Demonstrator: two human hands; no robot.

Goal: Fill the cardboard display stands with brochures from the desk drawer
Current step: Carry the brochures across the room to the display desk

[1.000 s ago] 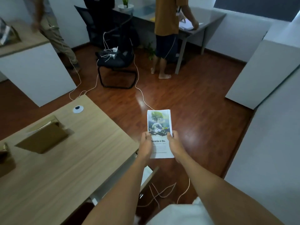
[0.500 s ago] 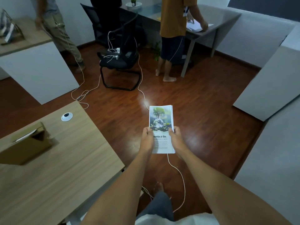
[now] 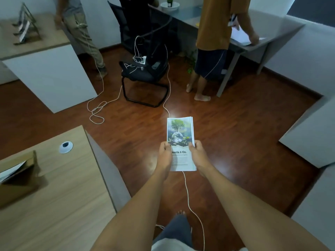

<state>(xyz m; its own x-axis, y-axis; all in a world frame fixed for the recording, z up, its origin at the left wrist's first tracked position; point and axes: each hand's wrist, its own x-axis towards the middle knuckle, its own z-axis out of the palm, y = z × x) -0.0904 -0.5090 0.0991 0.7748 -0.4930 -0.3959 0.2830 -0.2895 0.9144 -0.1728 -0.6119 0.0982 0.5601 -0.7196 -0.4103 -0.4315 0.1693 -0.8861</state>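
- While you stood beside the desk (image 3: 59, 205), your left hand (image 3: 165, 156) and right hand (image 3: 197, 154) gripped a brochure stack (image 3: 180, 134) by its two long edges, thumbs on the cover.
- Stack was held out over the wood floor (image 3: 235, 134), clear of the desk.
- One cardboard stand (image 3: 20, 178) sat at the desk's left edge, papers inside.
- White cable (image 3: 188, 200) ran below the stack.

Both forearms bare, no sleeves in view, no watch or rings seen on left hand (image 3: 165, 154) or right hand (image 3: 198, 154). Grey-blue trouser leg (image 3: 174, 230) at bottom centre, bare foot (image 3: 181, 213) at its end. Strip of white garment (image 3: 168, 245) along bottom edge.
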